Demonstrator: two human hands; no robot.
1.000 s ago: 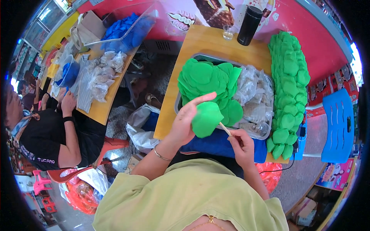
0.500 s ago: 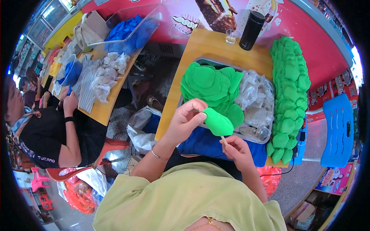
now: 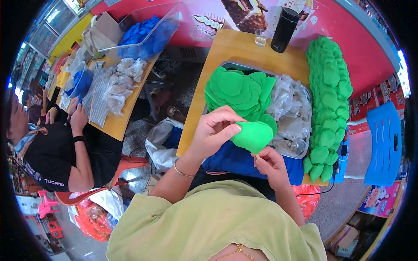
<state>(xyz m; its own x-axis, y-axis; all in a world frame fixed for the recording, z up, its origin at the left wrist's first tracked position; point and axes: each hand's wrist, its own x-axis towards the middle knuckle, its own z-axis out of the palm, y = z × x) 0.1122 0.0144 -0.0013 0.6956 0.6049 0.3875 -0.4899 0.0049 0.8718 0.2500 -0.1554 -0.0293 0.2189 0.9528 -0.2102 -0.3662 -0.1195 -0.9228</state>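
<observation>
Between both hands is a soft green piece [image 3: 252, 137], rounded and slightly folded, with a thin pale wooden stick [image 3: 257, 155] at its lower end. My left hand [image 3: 217, 129] pinches its upper left edge between thumb and fingertips. My right hand [image 3: 271, 165] has its fingertips closed on the stick. Just beyond, a metal tray [image 3: 246, 67] carries an overlapping stack of flat round green pieces [image 3: 237, 87] on the left. Small filled clear plastic bags [image 3: 288, 106] fill its right side.
Right of the tray runs a long heap of green pieces [image 3: 329, 95]. A black bottle [image 3: 285, 30] and a small clear cup [image 3: 261, 38] stand at the back. A blue chair [image 3: 382, 145] is at right. To the left, a person [image 3: 56, 152] works at another table.
The green piece has turned in my fingers and shows more of its broad face. My right hand has shifted slightly right, and less of the stick is visible.
</observation>
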